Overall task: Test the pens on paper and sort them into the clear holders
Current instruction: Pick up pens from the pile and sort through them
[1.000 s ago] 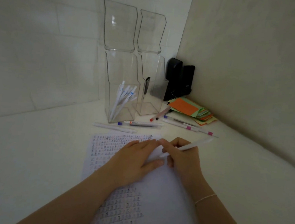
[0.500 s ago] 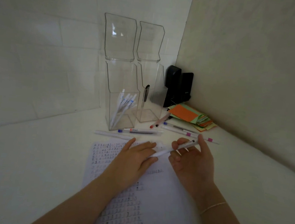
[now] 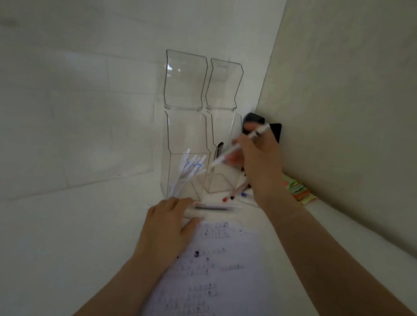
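No text can be read anywhere; the sheet of paper at lower centre of the frame carries rows of small dark handwritten marks, too blurred to make out as letters or numbers; the pens and the clear holders show no legible label or brand.

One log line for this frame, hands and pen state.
right hand holds white pen by holders | left hand open on paper
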The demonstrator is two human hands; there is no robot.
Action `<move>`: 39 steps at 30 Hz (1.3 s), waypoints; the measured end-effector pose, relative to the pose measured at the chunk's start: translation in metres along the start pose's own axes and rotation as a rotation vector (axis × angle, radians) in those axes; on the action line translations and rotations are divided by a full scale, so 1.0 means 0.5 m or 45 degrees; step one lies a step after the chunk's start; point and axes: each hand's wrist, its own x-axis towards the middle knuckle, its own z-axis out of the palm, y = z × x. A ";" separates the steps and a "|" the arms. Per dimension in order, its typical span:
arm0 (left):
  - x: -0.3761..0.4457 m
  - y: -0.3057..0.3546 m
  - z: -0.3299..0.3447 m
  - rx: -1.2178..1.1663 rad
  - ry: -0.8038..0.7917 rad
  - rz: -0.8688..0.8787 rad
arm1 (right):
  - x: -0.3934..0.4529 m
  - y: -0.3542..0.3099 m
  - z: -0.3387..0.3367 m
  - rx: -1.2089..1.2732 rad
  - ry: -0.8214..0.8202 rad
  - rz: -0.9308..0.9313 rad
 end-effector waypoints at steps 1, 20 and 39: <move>0.002 -0.010 -0.004 0.047 -0.038 -0.059 | 0.021 -0.014 0.030 -0.080 0.001 -0.157; -0.001 -0.025 0.007 0.182 -0.189 -0.212 | 0.004 0.167 0.073 -0.774 -0.028 -0.269; 0.001 0.000 0.010 0.013 0.233 0.083 | -0.036 0.113 -0.043 0.244 -0.234 0.384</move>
